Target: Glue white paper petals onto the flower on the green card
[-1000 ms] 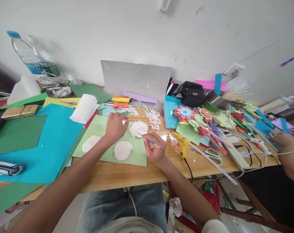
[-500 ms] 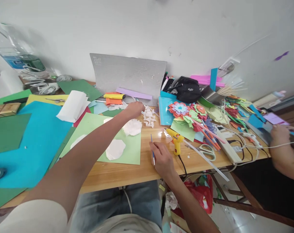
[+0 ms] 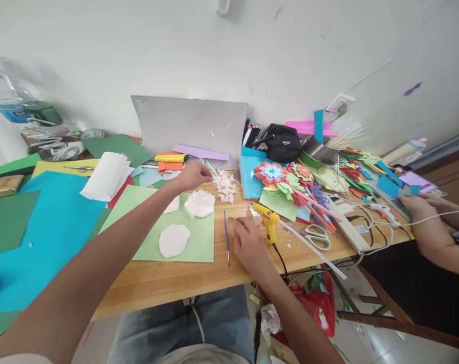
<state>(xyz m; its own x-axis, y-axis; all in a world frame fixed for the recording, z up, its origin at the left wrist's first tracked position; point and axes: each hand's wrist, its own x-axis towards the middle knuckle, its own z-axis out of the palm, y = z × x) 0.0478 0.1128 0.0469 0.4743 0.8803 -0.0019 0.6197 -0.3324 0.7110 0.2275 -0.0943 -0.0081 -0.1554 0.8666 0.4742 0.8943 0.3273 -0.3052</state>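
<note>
My left hand (image 3: 194, 176) reaches over the far edge of the light green sheet (image 3: 202, 245), its fingers closed in a pinch beside a pile of small white paper pieces (image 3: 226, 186). Whatever lies between those fingertips is hidden. On the sheet are a ruffled white paper flower (image 3: 199, 203) and a flat white paper round (image 3: 174, 240); another white piece (image 3: 172, 205) is partly behind my left forearm. My right hand (image 3: 250, 246) rests on the wood, empty, fingers loosely apart. Just left of it lies a thin blue paintbrush (image 3: 226, 237).
Right of my right hand stand a yellow glue gun (image 3: 267, 218), scissors (image 3: 317, 236) and paper flowers (image 3: 274, 172). A grey board (image 3: 191, 124) leans on the wall. Blue paper (image 3: 62, 227) covers the left side. Another person's hands (image 3: 419, 207) work at the far right.
My right hand has let go of the paintbrush, which now lies on the table. My left hand stays by the white pieces, its fingers slightly drawn back. The view has shifted a little.
</note>
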